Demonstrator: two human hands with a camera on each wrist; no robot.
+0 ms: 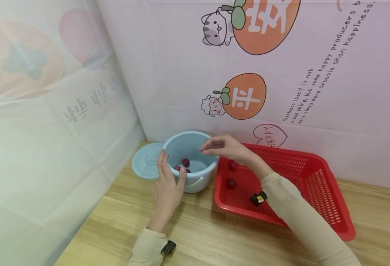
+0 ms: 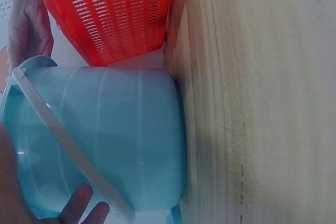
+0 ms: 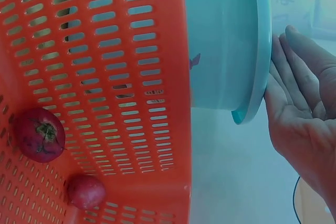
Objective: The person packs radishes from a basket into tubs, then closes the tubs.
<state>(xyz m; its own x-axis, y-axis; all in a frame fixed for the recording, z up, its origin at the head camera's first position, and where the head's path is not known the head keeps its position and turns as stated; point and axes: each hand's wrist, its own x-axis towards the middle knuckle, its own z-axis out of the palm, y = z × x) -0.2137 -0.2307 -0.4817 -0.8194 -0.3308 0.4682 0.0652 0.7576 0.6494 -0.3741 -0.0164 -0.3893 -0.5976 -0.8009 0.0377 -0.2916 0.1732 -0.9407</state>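
A light blue bucket (image 1: 195,181) with a white handle (image 2: 68,142) stands on the table; several small dark red round fruits (image 1: 186,162) lie inside. My left hand (image 1: 169,184) holds its near left side, thumb at the rim and fingers along the outside. Over the bucket's right rim is my right hand (image 1: 226,147), fingers and thumb extended and apart, with nothing in them. Two more dark red fruits, one (image 3: 39,135) showing a greenish-brown stem end and another (image 3: 86,191), lie in the red perforated basket (image 1: 314,199). The right forearm passes above that basket.
The round blue lid (image 1: 145,160) lies flat left of the bucket, partly behind it. Printed cloth walls (image 1: 168,74) rise behind and to the left. Bucket and basket stand close together on the wooden table (image 1: 115,225).
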